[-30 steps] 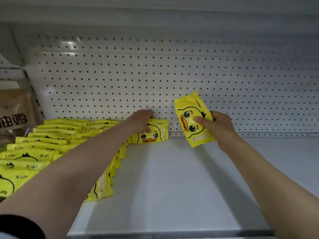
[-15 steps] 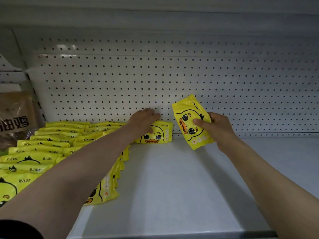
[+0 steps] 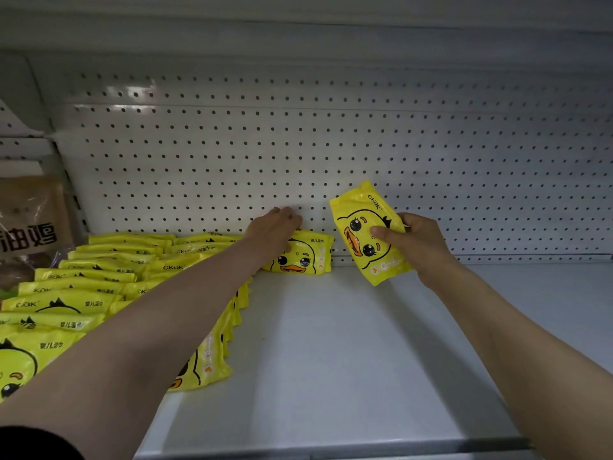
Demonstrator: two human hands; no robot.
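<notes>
Hands at work on a white shelf point(image 3: 348, 360), seen from above and behind. My right hand point(image 3: 423, 249) holds one yellow duck pack point(image 3: 360, 237) clear of the shelf surface, in front of the perforated back panel point(image 3: 331, 144). The thumb presses on the printed duck face and the other fingers are curled round the pack's right edge and back, so the pack is pinched between them. It is tilted, with the brand-lettered end uppermost and leaning left and the lower end just above the shelf. My left hand point(image 3: 277, 227) reaches to the rear and rests on top of a second duck pack point(image 3: 305, 258), which stands on its long edge against the back panel, face forward. The fingers lie over its upper edge toward the panel; I cannot tell whether they curl behind it in a grip or only press on it. The two packs are near each other but apart, the held one to the right. Left of my left forearm, rows of yellow packs point(image 3: 99, 277) of the same kind stand overlapped from the rear to the front of the shelf. At the far left edge, a brown bag point(image 3: 30, 224) with dark lettering is partly in view.
</notes>
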